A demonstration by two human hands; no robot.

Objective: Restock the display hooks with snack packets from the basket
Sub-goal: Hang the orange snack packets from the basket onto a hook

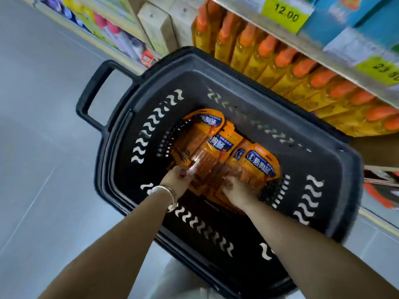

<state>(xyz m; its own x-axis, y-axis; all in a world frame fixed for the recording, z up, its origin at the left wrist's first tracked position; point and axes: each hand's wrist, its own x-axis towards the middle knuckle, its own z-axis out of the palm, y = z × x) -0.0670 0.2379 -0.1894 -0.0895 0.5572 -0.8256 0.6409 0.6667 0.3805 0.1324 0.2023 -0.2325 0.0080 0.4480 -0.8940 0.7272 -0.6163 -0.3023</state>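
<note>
A black plastic basket [336, 173] stands on the shop floor below me. Several orange snack packets [218, 145] with blue labels lie in a pile on its bottom. Both my hands reach down into the basket. My left hand [176, 179], with a silver bangle on the wrist, grips the near edge of the left packets. My right hand [236, 190] is closed on the near end of the right packets [257, 165]. No display hooks are in view.
A shelf of yellow bottles with orange caps [278, 61] runs along the right, close behind the basket, with yellow price tags [285, 14] above. The basket's handle [95, 91] sticks out to the left. Grey floor [43, 147] spreads left.
</note>
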